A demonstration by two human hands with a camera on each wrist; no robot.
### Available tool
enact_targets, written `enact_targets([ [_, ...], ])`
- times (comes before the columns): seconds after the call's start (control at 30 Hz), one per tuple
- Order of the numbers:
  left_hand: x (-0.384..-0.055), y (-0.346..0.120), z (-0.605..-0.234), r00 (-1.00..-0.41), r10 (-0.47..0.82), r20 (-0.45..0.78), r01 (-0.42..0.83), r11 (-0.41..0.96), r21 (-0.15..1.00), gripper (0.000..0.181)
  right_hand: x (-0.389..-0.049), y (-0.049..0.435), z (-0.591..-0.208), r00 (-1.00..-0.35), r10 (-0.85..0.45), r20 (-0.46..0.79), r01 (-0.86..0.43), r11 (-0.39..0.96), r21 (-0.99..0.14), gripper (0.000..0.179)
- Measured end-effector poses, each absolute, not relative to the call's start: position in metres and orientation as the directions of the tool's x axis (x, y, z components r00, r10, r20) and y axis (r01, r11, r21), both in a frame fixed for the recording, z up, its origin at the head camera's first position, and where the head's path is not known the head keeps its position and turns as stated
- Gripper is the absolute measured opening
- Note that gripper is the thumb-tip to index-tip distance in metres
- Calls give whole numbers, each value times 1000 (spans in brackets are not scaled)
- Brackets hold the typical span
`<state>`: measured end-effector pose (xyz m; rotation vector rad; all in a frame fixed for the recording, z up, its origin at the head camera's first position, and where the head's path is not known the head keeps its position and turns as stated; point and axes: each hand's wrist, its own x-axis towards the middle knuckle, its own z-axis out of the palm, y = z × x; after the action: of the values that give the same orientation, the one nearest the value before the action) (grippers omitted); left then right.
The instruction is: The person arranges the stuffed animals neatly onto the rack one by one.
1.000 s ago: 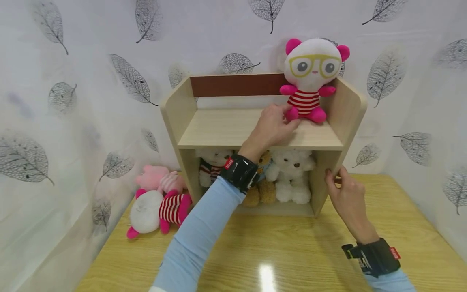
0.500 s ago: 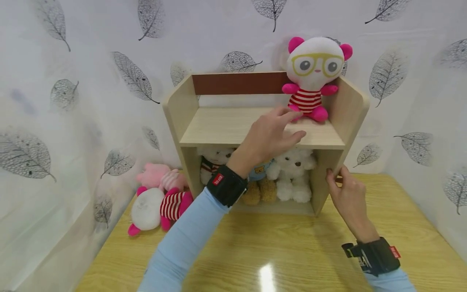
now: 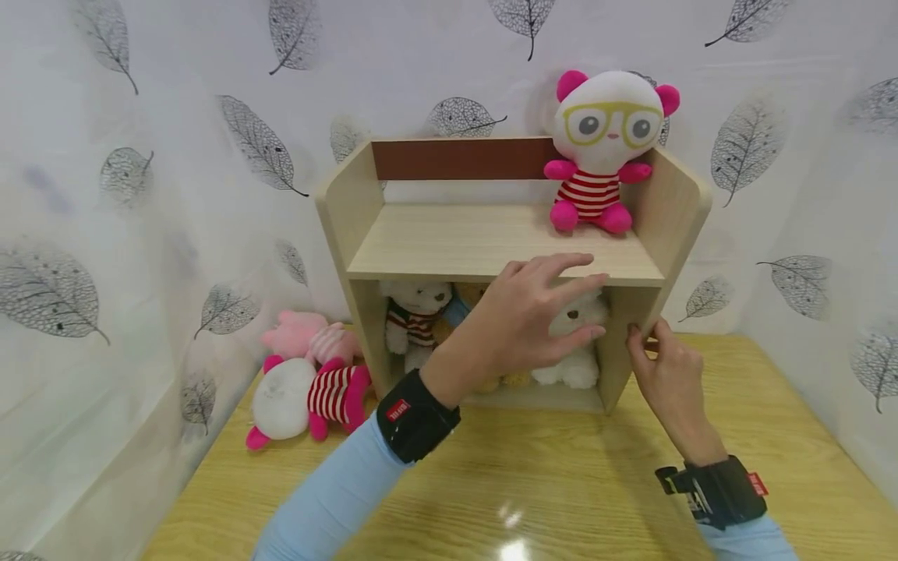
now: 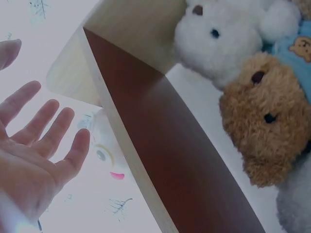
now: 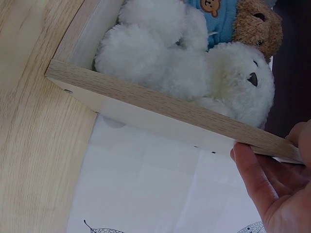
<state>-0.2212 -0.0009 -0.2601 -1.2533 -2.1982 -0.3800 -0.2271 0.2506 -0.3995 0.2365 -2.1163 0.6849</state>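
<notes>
A wooden two-tier shelf (image 3: pixel 442 241) stands on the table. Its upper board carries a seated panda plush (image 3: pixel 588 191) with yellow glasses and a red-striped body, against the right end. My left hand (image 3: pixel 522 323) hangs in front of the lower compartment with fingers spread, touching nothing. Behind it sit a white plush (image 5: pixel 160 63), a brown teddy bear (image 4: pixel 267 114) in a blue top, and a plush in a striped top (image 3: pixel 417 312), partly hidden. My right hand (image 3: pixel 673 382) grips the front edge of the shelf's right side panel (image 5: pixel 170 109) between thumb and fingers.
Left of the shelf, another striped panda plush (image 3: pixel 281 401) lies on its side, with a pink plush (image 3: pixel 295 335) behind it. The wooden table (image 3: pixel 547 467) extends in front. A leaf-patterned sheet (image 3: pixel 175 62) hangs behind.
My left hand has come away from the panda plush's leg, lowering toward me with its fingers spreading. The panda stays seated on the upper board. My right hand keeps its grip.
</notes>
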Motion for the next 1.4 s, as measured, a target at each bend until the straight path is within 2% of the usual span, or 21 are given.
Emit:
enact_targets([
  [0.2,-203,-7,-278,-339,704,624,859,502,-99,55,-227,251,-399,-597,78,798,-406,829,-385,11],
  [0.37,-191,-17,-301,-351,685,639,850,519,-90,55,-227,250,-400,-591,76,803,-407,831,-378,10],
  [0.63,-176,-40,-340,-429,641,636,830,558,-3,54,-227,250,-400,-599,82,797,-396,834,-383,11],
  [0.93,-166,-69,-376,-579,576,577,775,609,168,56,-227,252,-398,-604,75,793,-392,839,-378,15],
  [1.4,-158,-118,-409,-694,478,538,653,732,193,57,-227,252,-403,-580,60,812,-411,840,-355,13],
])
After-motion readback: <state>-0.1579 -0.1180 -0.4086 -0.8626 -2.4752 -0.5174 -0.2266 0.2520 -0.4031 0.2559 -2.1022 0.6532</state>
